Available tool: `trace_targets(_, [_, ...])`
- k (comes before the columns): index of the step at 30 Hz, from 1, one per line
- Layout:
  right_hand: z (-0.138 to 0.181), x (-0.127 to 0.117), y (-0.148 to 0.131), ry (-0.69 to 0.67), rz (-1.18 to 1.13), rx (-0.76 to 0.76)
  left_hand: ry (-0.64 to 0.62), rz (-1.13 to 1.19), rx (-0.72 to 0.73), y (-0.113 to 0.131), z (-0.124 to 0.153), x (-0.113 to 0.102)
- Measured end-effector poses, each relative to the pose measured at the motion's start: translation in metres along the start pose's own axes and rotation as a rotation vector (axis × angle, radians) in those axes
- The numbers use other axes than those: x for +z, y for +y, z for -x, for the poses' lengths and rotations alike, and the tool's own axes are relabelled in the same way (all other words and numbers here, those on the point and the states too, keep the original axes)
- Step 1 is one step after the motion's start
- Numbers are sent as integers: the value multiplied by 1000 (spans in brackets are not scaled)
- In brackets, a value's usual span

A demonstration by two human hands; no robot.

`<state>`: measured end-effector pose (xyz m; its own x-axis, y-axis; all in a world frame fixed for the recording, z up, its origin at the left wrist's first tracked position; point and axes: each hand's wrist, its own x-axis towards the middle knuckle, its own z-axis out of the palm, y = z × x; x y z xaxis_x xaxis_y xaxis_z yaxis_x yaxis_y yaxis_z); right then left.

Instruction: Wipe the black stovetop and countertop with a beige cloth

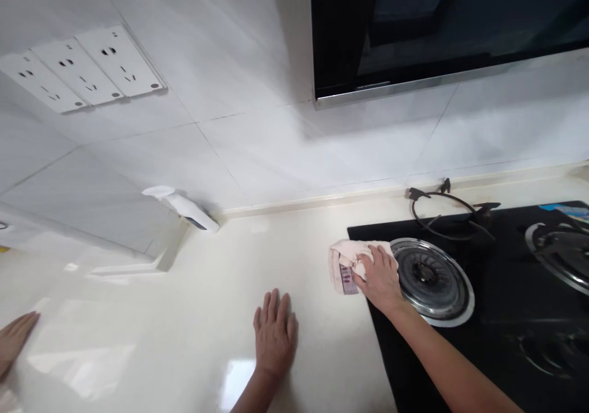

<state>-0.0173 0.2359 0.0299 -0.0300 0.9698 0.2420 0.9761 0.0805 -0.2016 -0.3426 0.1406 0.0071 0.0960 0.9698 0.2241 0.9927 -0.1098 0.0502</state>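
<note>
Under my right hand (378, 277) is a pale pink cloth (339, 259) with a dark patterned band, bunched between the fingers. The cloth lies across the left edge of the black gas stove (501, 296), partly on the stove and partly on the white countertop (197, 327). Just right of that hand is the round metal burner (432, 278). My left hand (275, 333) rests flat on the countertop, fingers stretched out, holding nothing.
A black pan support (453, 216) leans tilted at the stove's back edge. A white handheld device (184, 207) stands against the wall. Above hangs a dark range hood (451, 26). Wall sockets (83, 69) are upper left. Another person's hand (16, 339) touches the counter at far left.
</note>
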Motion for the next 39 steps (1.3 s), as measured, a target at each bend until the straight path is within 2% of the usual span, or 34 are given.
trace_targets(5, [-52, 16, -11, -26, 5, 70, -2, -7, -4, 1, 0, 2])
trace_targets(9, [-77, 30, -51, -87, -20, 71, 13, -6, -4, 1, 0, 2])
trace_targets(11, [-77, 36, -78, -127, -48, 30, 19, -5, -2, 1, 0, 2])
trace_targets(14, [-61, 41, -114, -174, -97, -70, 33, -7, -3, 2, 0, 2])
trace_targets(17, [-31, 41, -131, -191, -140, -181, 35, -12, 3, 2, 0, 2])
trace_targets(20, [-3, 37, -127, -191, -172, -260, 21, -25, 14, 2, 0, 1])
trace_targets(25, [35, 27, -99, -173, -205, -321, 18, -26, 17, 1, 1, 0])
trace_targets(30, [53, 19, -81, -142, -209, -334, 13, -19, 18, 0, 1, 1])
trace_targets(34, [32, 16, -76, -189, -198, -318, 5, -10, 9, 1, 1, 0])
trace_targets(39, [-28, 24, -73, -210, -172, -246, 7, 11, -4, 3, 2, 0])
